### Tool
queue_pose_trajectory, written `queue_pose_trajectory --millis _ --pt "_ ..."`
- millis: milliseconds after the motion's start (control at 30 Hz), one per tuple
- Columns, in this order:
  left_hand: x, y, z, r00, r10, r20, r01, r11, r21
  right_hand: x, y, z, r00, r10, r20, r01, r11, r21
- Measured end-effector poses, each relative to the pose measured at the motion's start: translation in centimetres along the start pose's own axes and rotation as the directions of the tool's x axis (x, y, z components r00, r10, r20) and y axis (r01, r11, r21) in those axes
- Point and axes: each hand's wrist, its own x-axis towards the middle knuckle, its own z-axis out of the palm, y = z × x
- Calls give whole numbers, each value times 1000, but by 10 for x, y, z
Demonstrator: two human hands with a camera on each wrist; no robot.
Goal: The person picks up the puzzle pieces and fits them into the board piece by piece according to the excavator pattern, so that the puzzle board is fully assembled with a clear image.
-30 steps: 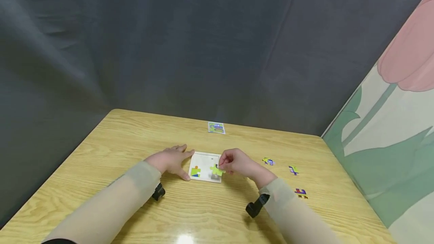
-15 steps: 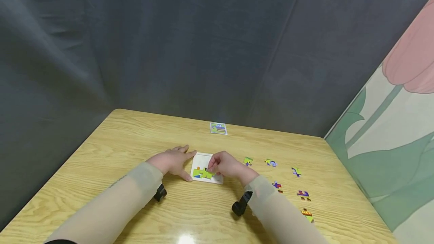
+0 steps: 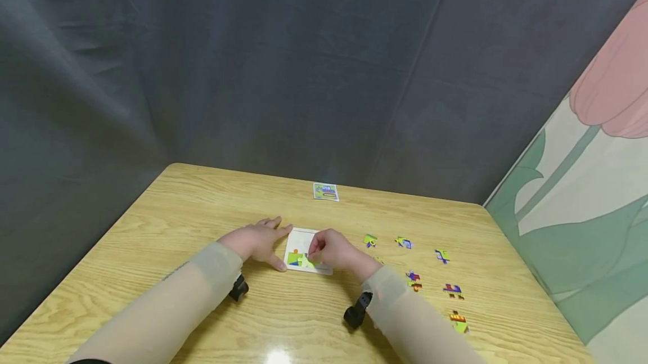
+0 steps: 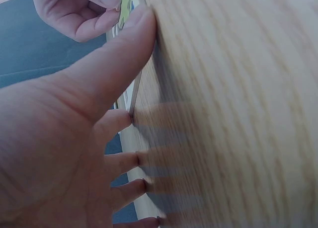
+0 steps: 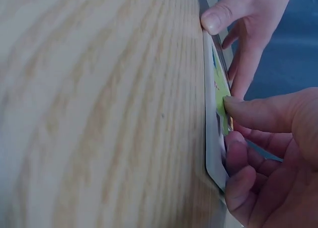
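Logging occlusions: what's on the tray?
On the tray: a green-and-blue piece near-left, a green piece beside it, bare white beyond. What the right hand covers can't be seen.

The table is smooth, grained wood, glossy enough to glare; the dark curtain is matt, creased cloth; the white tray looks smooth, possibly plastic or coated card.

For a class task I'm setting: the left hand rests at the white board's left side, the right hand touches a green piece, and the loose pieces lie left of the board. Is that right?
Not quite: the loose pieces lie right of the white board, as the head view shows. The left hand and right hand are as stated.
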Motion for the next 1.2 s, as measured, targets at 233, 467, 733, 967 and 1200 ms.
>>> queue_pose_trajectory --millis 233,467,733,967,1200 --pt "-2 1 -1 1000 2 4 -2 1000 -5 -2 -4 4 999 2 -33 -3 999 -49" --pt "-2 0 -2 1000 3 0 -3 1000 -1 -2 -6 7 998 17 -64 -21 997 -72" --pt "1 -1 0 1000 7 -3 -7 1000 -3 -1 -7 9 993 75 -95 -84 992 -97" --pt "2 1 4 1000 24 -3 -24 999 -22 -17 -1 -9 986 45 -162 -53 997 -47" --pt "2 -3 2 998 50 -27 -50 999 6 -76 17 -91 975 -70 -212 50 994 -96"
